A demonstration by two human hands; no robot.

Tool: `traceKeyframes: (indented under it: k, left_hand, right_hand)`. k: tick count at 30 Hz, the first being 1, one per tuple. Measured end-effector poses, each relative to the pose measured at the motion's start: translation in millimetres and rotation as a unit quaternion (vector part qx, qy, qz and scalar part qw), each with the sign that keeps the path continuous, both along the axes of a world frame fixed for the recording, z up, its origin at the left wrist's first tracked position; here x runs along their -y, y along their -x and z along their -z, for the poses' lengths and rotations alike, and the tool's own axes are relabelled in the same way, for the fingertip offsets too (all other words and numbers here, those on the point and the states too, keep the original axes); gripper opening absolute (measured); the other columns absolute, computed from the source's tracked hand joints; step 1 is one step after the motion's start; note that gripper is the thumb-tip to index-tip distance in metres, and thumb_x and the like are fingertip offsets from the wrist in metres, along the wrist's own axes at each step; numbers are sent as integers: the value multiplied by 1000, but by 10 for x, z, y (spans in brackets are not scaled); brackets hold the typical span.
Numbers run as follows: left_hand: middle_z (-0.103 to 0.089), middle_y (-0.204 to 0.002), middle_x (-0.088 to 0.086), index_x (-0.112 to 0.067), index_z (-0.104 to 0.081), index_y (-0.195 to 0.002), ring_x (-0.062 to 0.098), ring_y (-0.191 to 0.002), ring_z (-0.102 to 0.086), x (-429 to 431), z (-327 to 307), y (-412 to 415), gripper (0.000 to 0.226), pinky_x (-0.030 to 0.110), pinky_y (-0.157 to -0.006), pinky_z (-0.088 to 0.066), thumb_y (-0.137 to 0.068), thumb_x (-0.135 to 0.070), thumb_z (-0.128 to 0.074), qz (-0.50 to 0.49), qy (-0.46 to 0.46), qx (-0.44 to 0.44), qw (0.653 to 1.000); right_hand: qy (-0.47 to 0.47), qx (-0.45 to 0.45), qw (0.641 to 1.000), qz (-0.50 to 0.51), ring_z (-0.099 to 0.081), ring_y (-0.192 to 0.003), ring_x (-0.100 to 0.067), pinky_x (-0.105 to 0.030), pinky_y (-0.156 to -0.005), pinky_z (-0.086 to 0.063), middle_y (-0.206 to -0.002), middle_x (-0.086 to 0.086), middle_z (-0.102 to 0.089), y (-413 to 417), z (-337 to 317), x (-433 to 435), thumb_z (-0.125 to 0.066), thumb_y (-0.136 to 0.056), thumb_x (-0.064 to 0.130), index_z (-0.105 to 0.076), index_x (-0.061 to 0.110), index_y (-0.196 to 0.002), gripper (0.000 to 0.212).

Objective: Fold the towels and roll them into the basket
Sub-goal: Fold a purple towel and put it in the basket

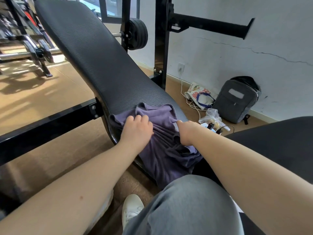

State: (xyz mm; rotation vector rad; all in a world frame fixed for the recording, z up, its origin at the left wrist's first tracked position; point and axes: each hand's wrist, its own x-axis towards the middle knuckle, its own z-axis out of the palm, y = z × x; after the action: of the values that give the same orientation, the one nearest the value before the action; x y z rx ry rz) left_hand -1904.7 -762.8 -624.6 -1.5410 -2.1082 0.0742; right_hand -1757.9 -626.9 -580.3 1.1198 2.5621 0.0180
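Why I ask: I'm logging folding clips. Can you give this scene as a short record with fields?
surface: black padded weight bench
cloth: purple towel, bunched on the bench's near end, hanging over its edge
left hand: grips the towel
right hand: grips gathered folds
basket: not in view
floor: grey backpack, printed tote bag

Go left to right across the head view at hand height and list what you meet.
First the black frame bar → left hand → right hand → grey backpack. The purple towel, held by both hands, spans them, so it is left out.
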Motion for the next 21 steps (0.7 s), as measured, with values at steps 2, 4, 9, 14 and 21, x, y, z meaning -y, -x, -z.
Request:
traceKeyframes:
  k: [2,4,9,14,21]
  left_hand:
    - [-64,-112,6,-17,-68,-110,29,-105,-62,28,-138,124,36,41,-83,-44,-99,-48,-55,-62,-27,15,998]
    - [-62,-117,7,-16,-66,-116,30,-110,-59,67,-207,218,36,42,-87,-44,-103,-46,-50,-97,-41,21,994]
    - [-63,-117,9,-16,-65,-115,31,-110,-58,128,-209,187,33,45,-88,-45,-101,-44,-52,-92,-42,54,993]
    - [-63,-111,9,-18,-64,-111,31,-102,-60,241,-237,247,24,45,-83,-48,-96,-36,-59,-32,-69,88,993]
    - [-59,-120,6,-22,-65,-114,32,-109,-57,291,-304,435,30,47,-83,-47,-87,-36,-65,-36,-87,108,990]
  right_hand:
    - [-5,-2,1000,0,-56,-108,-40,-42,-73,-44,-123,-18,-59,-19,-24,14,-60,-86,7,-35,13,-136,56]
    - [-7,1,1000,6,-50,-97,-36,-42,-72,-42,-120,-15,-58,-37,-40,25,-59,-88,9,-38,14,-128,45]
    - [33,-62,998,-6,-47,-121,-38,-48,-85,-45,-130,-10,-50,72,-96,30,-59,-81,23,-33,25,-143,67]
    - [39,-193,979,-60,-37,-139,-39,-59,-107,-40,-153,-10,-35,272,-157,79,-64,-89,40,-14,33,-158,87]
    - [37,-261,960,-93,-34,-140,-40,-54,-111,-38,-160,-10,-27,529,-98,80,-61,-92,45,-20,29,-158,80]
